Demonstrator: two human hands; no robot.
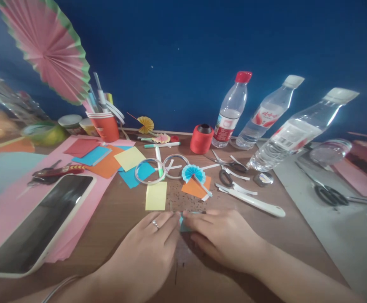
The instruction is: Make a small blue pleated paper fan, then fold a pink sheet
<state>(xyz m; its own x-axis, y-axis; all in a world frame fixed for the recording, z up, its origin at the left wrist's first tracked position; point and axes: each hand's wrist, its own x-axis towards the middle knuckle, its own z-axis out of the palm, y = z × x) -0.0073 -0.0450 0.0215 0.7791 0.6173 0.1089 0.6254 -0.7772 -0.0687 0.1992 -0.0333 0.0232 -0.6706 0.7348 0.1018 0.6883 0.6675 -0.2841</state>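
Blue paper [186, 224] lies on the table [120, 204], well in from its far edge. Left hand [150, 237] and right hand [226, 235] rest on it, fingers loosely curved; thumbs hidden, so any pinch cannot be confirmed. Apparent creasing: align edges, press evenly outward.

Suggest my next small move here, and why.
Probably slide the right hand along the far edge of the teal paper while the left hand steadies it, since the paper lies partly covered on the table with both hands at that edge.
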